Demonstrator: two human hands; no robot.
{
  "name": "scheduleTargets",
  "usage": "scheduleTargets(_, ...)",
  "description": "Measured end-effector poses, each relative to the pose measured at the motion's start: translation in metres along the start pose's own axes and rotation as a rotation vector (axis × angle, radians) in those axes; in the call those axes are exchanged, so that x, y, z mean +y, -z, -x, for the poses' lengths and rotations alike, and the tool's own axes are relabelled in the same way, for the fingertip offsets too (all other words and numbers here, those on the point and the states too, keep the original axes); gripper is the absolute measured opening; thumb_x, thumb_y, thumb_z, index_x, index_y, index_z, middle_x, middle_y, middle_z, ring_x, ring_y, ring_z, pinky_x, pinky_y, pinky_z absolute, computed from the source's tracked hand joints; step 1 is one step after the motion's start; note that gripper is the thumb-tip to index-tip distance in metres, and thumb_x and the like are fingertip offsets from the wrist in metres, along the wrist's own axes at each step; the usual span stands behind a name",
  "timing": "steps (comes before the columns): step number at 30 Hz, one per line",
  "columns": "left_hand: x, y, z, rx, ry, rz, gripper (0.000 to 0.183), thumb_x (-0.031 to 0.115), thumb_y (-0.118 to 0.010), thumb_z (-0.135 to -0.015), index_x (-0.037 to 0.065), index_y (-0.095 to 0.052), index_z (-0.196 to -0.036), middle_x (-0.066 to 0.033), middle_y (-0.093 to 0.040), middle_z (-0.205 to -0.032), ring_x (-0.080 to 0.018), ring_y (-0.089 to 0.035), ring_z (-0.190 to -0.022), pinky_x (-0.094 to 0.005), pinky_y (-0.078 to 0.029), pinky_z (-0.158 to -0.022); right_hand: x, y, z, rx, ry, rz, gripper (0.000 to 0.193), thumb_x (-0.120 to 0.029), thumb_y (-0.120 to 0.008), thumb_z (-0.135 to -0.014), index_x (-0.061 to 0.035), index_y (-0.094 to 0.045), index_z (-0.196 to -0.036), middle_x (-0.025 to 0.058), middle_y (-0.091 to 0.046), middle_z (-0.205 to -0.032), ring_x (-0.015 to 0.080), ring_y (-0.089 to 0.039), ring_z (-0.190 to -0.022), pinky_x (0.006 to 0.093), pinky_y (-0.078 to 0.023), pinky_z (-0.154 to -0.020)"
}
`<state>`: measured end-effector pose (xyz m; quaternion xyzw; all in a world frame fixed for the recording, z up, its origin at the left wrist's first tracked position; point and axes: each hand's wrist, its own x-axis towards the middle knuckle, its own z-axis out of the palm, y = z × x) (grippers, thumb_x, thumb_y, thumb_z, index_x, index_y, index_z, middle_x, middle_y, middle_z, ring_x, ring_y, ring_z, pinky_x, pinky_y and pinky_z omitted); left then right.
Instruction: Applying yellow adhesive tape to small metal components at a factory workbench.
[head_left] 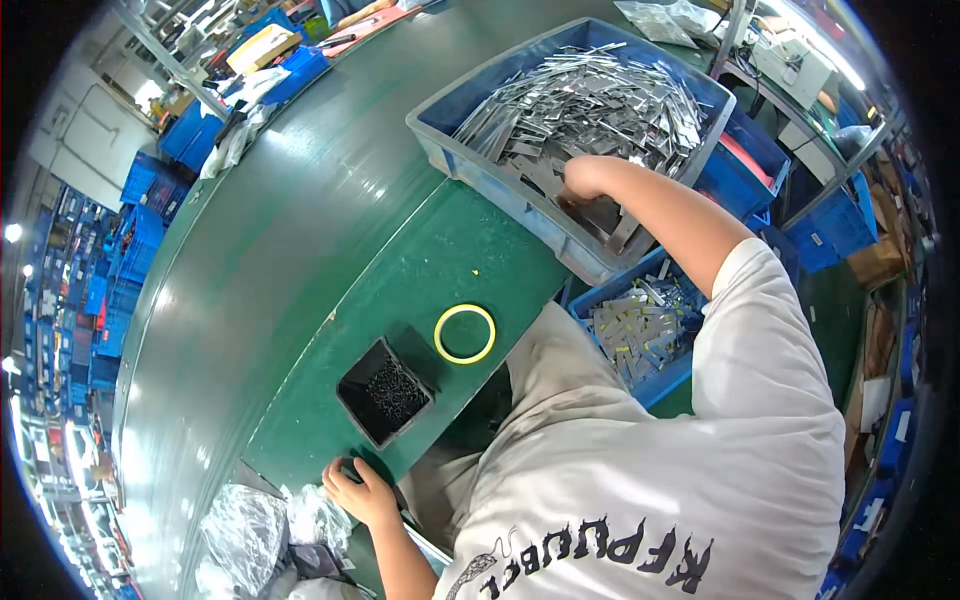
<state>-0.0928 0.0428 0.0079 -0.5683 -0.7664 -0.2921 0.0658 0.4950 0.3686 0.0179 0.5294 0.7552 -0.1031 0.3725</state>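
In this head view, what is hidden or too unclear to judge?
- Right hand: fingers buried among the metal strips in the blue bin; grip unreadable.
- Left hand: fingers curled at the table edge; any object under them is hidden.
- Black tray: small dark parts, too small to identify.
- Clear bags: cut by the rim.

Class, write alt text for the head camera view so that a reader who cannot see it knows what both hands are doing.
Seen from above, a person's right hand reaches into a blue plastic bin heaped with flat silvery metal strips, while the left hand rests at the green worktable's near edge. Between them sit a small black box of dark screws and a yellow tape ring.
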Motion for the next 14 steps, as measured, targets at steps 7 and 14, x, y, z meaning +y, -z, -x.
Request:
scheduleTargets(7, 0.004, 0.003, 0.002, 0.030, -0.019, -0.024, 0.031, 0.019, -0.063, -0.088, -0.003, -0.059, -0.110, -0.0197, -0.056, -0.116, -0.0406, -0.052, -0.108, -0.0506, -0.040, -0.095, -0.033, 0.031, 0.067, 0.268, 0.015, -0.349, 0.032, -0.034, -0.065, -0.083, -0.0044, -0.076, -0.090, 0.0179, -0.072, -0.097, 0.0335, -0.068, -0.086, 0.0426, -0.054, -0.077)
scheduleTargets(14, 0.000, 0.003, 0.005, 0.044, -0.021, -0.028, 0.034, 0.021, -0.063, -0.089, -0.002, -0.058, -0.114, -0.0191, -0.056, -0.117, -0.0401, -0.052, -0.109, -0.0508, -0.039, -0.096, -0.040, 0.059, 0.108, 0.479, -0.273, -0.357, 0.025, -0.024, -0.069, -0.078, -0.0029, -0.077, -0.089, 0.0231, -0.071, -0.085, 0.0335, -0.071, -0.083, 0.0418, -0.055, -0.076)
